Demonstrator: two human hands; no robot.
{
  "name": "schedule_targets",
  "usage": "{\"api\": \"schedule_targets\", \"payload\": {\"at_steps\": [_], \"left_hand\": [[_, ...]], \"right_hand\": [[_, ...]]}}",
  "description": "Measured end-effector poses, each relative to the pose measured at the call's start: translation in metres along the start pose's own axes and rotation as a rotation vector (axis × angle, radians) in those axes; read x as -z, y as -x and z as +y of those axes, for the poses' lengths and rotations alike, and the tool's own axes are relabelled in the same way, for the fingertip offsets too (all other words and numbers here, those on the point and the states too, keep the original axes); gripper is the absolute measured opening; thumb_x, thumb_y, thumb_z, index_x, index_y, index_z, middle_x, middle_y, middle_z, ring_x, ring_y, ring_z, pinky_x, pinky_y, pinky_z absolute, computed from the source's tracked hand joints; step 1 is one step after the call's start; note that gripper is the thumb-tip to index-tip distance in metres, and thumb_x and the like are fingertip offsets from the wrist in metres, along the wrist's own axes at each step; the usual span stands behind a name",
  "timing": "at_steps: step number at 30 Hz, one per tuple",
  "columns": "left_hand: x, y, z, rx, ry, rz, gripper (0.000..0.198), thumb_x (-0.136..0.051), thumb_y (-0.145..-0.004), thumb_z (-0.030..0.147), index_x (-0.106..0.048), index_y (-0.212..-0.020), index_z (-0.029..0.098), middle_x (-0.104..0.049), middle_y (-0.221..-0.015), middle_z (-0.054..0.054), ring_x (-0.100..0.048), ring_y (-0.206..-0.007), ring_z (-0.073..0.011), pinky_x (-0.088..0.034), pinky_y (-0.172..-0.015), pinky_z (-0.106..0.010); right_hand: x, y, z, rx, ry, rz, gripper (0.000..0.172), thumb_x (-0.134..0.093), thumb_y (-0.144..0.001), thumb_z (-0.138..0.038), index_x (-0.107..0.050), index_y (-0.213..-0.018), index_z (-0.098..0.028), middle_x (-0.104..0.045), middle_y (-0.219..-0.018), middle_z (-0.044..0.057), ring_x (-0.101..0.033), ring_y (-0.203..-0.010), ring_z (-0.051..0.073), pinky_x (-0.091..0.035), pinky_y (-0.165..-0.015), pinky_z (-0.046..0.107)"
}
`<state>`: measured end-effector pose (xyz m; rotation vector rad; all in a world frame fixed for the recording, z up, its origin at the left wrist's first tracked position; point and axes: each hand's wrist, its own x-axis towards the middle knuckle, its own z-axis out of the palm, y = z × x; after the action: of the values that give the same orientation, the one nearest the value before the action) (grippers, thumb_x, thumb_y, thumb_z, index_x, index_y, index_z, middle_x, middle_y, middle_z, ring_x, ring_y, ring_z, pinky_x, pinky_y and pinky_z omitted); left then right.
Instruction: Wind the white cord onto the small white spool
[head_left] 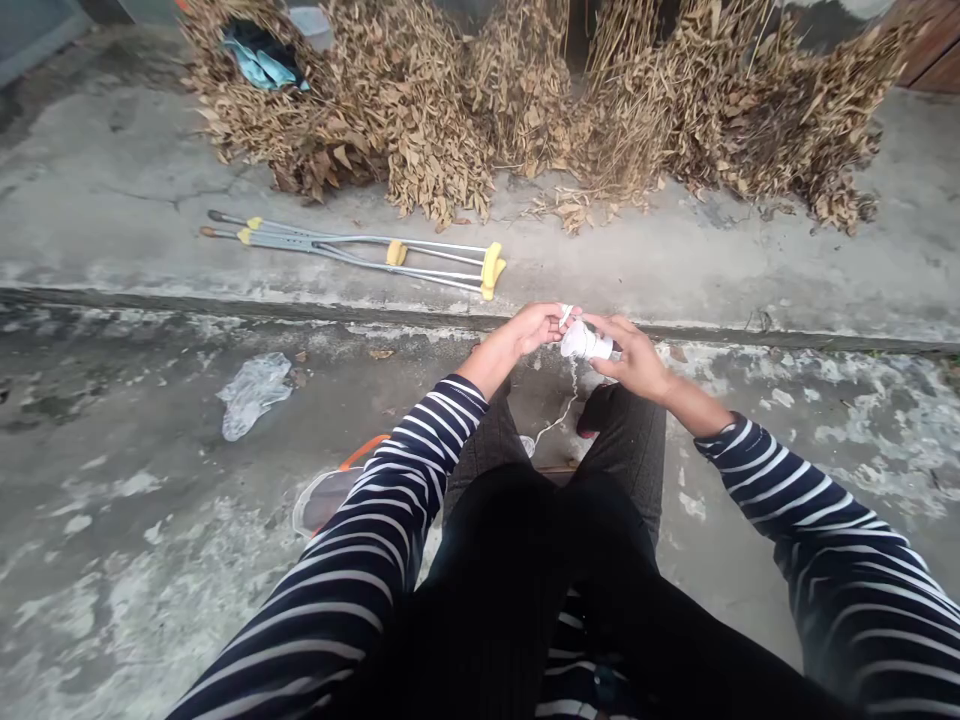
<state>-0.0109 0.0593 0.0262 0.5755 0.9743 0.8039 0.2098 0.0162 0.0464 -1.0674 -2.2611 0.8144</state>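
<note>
left hand (534,330), right hand (634,355), gripping white roll (585,342)

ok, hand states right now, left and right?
Left hand: closed, fingertips pinching the top end of the white roll.
Right hand: closed, holding the white roll from the side.

Stained concrete ground (112,520); dry leafy brush heaps (450,110) behind; crutches (352,250) lying flat; daylight.
</note>
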Motion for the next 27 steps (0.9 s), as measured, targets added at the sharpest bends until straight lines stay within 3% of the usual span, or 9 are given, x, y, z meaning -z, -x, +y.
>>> {"api": "schedule_targets", "payload": {"at_steps": [5,10,12,15,17,21,24,27], "left_hand": [[0.009,-0.004,-0.005,0.06,-0.011,-0.04,0.02,-0.057,-0.094,0.024,-0.071,-0.086,0.011,-0.069,-0.068,-0.005,-0.06,-0.056,-0.0103,-0.049,-0.06,-0.021],[0.029,-0.014,-0.008,0.02,-0.099,-0.023,0.017,-0.074,-0.089,0.024,-0.067,-0.079,0.012,-0.072,-0.074,-0.008,-0.066,-0.063,-0.0125,-0.057,-0.072,-0.028],[0.036,-0.02,-0.013,-0.011,-0.191,0.076,0.012,-0.077,-0.085,0.02,-0.069,-0.082,0.011,-0.074,-0.081,-0.01,-0.069,-0.071,-0.0148,-0.059,-0.073,-0.029],[0.037,-0.021,-0.02,-0.182,-0.329,0.31,0.005,-0.073,-0.083,0.012,-0.071,-0.087,0.01,-0.075,-0.093,-0.008,-0.068,-0.082,-0.0138,-0.056,-0.066,-0.021],[0.03,-0.016,-0.024,-0.313,-0.328,0.351,0.012,-0.068,-0.085,0.01,-0.072,-0.097,0.01,-0.075,-0.107,-0.009,-0.068,-0.09,-0.0132,-0.053,-0.062,-0.017],[-0.003,-0.001,-0.03,-0.483,-0.276,0.192,0.031,-0.065,-0.087,0.01,-0.071,-0.118,0.014,-0.072,-0.128,-0.011,-0.069,-0.105,-0.0161,-0.053,-0.064,-0.016],[-0.028,0.001,-0.039,-0.49,-0.247,0.099,0.034,-0.07,-0.084,0.01,-0.073,-0.118,0.015,-0.075,-0.122,-0.009,-0.07,-0.105,-0.0171,-0.056,-0.07,-0.018],[-0.044,-0.005,-0.048,-0.471,-0.226,0.102,0.022,-0.074,-0.082,0.01,-0.076,-0.103,0.013,-0.079,-0.1,-0.005,-0.07,-0.092,-0.0144,-0.055,-0.077,-0.021]], "right_hand": [[-0.002,0.002,0.001,-0.029,-0.114,-0.021,0.054,-0.07,-0.081,-0.03,-0.07,-0.135,-0.024,-0.067,-0.119,0.011,-0.063,-0.101,0.027,-0.056,-0.089,0.045],[0.013,0.001,-0.009,-0.042,-0.183,0.027,0.052,-0.076,-0.08,-0.036,-0.073,-0.13,-0.025,-0.066,-0.113,0.009,-0.062,-0.099,0.026,-0.056,-0.087,0.044],[0.021,-0.003,-0.012,-0.065,-0.254,0.045,0.052,-0.079,-0.078,-0.039,-0.074,-0.128,-0.026,-0.067,-0.113,0.008,-0.062,-0.1,0.025,-0.056,-0.088,0.043],[0.033,-0.011,-0.012,-0.126,-0.325,0.068,0.053,-0.083,-0.073,-0.037,-0.076,-0.124,-0.025,-0.069,-0.11,0.007,-0.063,-0.1,0.024,-0.055,-0.092,0.043],[0.041,-0.017,-0.009,-0.191,-0.344,0.081,0.052,-0.085,-0.068,-0.034,-0.078,-0.118,-0.023,-0.071,-0.106,0.007,-0.065,-0.098,0.024,-0.054,-0.093,0.044],[0.048,-0.025,-0.009,-0.307,-0.394,0.091,0.048,-0.086,-0.063,-0.031,-0.08,-0.109,-0.019,-0.074,-0.1,0.006,-0.067,-0.093,0.023,-0.056,-0.091,0.044],[0.046,-0.027,-0.018,-0.363,-0.474,0.063,0.047,-0.085,-0.063,-0.031,-0.08,-0.108,-0.019,-0.076,-0.1,0.006,-0.068,-0.091,0.023,-0.059,-0.084,0.043],[0.046,-0.028,-0.028,-0.423,-0.552,0.048,0.042,-0.084,-0.063,-0.029,-0.08,-0.104,-0.019,-0.077,-0.096,0.006,-0.07,-0.085,0.022,-0.062,-0.079,0.042]]}}
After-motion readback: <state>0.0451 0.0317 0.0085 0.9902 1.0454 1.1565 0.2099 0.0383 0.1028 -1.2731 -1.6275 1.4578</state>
